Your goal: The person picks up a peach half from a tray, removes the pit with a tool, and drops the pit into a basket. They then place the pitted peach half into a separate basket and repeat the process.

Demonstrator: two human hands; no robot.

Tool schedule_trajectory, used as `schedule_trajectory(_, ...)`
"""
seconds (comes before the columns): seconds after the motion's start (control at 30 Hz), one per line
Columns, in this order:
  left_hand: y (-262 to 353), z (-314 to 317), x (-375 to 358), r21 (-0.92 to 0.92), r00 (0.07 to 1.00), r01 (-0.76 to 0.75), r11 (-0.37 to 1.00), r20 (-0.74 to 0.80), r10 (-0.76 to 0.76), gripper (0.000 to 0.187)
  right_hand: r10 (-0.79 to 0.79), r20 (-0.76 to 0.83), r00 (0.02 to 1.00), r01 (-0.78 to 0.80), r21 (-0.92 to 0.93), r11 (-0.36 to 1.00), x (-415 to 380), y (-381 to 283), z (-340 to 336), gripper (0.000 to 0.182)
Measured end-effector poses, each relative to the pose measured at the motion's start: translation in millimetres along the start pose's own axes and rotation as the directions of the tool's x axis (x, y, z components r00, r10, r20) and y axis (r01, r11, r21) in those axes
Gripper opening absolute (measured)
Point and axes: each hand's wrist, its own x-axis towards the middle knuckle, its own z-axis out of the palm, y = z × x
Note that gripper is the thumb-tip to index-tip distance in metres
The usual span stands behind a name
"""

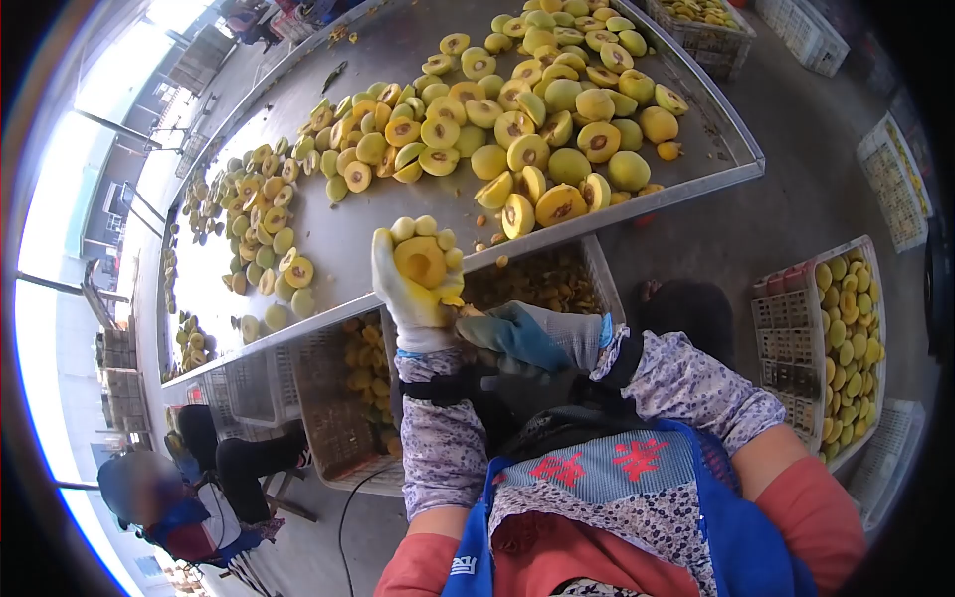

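In a white glove, my left hand (416, 284) holds a yellow fruit half (421, 262), its hollowed cut face turned up, near the metal table's front edge. Just right of it and lower, my right hand (522, 336), in a grey and blue glove, has its fingers closed round something small, mostly hidden, by the left palm. Beyond both hands, many halved yellow-green fruits (527, 151) lie on the metal table (388, 224), several showing brown pits.
Below the table edge stand a crate with small pieces (592, 261) and a crate of fruit halves (333, 458). A full fruit crate (786, 343) is at the right. Another person (199, 517) sits at the lower left. A black cable (343, 522) runs along the floor.
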Motion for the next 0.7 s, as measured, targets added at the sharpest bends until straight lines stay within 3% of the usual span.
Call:
schedule_trajectory(0.03,15,-2,-4,0.091,0.994,-0.066,0.994,-0.083,0.073,0.033,-0.166,-0.123,0.978,0.123,-0.3,0.946,13,19,-8,0.052)
schedule_trajectory(0.07,32,-2,-14,0.187,0.975,-0.124,0.975,-0.158,0.154,0.031,-0.356,-0.186,0.916,0.189,-0.583,0.791,19,30,-13,0.045)
schedule_trajectory(0.1,47,4,-30,0.343,0.924,-0.193,0.919,-0.252,0.288,0.035,-0.36,-0.182,0.915,0.194,-0.582,0.79,16,33,-15,0.045)
schedule_trajectory(0.17,88,-33,-44,0.644,0.884,-0.24,0.727,-0.165,0.438,0.041,-0.422,-0.343,0.839,-0.013,-0.788,0.615,13,35,-19,0.045)
schedule_trajectory(0.2,111,-61,-40,0.787,0.873,-0.258,0.56,-0.058,0.484,0.037,-0.521,-0.365,0.772,0.07,-0.766,0.639,15,39,-17,0.041)
schedule_trajectory(0.27,138,-90,-36,0.985,0.835,-0.12,0.124,0.032,0.549,0.028,-0.52,-0.407,0.751,0.008,-0.782,0.623,17,33,-15,0.04)
schedule_trajectory(0.3,144,-88,-35,0.993,0.836,-0.015,-0.118,0.077,0.543,0.029,-0.519,-0.447,0.729,-0.058,-0.795,0.603,18,31,-13,0.04)
schedule_trajectory(0.33,143,-81,-27,0.993,0.834,-0.016,-0.121,0.08,0.545,0.029,-0.521,-0.444,0.729,-0.054,-0.796,0.603,22,32,-14,0.04)
schedule_trajectory(0.4,128,-58,4,0.945,0.904,-0.24,0.22,0.135,0.405,0.034,-0.631,-0.411,0.658,0.052,-0.811,0.583,31,34,-20,0.039)
schedule_trajectory(0.47,108,-33,43,0.936,0.901,-0.348,-0.058,0.351,0.256,0.043,-0.639,-0.403,0.656,0.058,-0.816,0.575,30,33,-22,0.038)
schedule_trajectory(0.53,84,-11,87,0.903,0.905,-0.402,-0.152,0.417,0.085,0.05,-0.645,-0.406,0.647,0.06,-0.817,0.574,26,32,-21,0.037)
schedule_trajectory(0.6,61,12,112,0.901,0.945,-0.319,-0.293,0.325,-0.03,0.053,-0.662,-0.392,0.639,0.035,-0.845,0.534,15,25,-16,0.036)
schedule_trajectory(0.63,53,11,127,0.9,0.943,-0.325,-0.29,0.33,-0.034,0.053,-0.662,-0.397,0.635,0.029,-0.845,0.534,16,24,-17,0.036)
schedule_trajectory(0.7,35,1,154,0.776,0.96,-0.231,-0.587,0.279,-0.011,0.048,-0.662,-0.387,0.642,0.082,-0.824,0.561,19,25,-22,0.036)
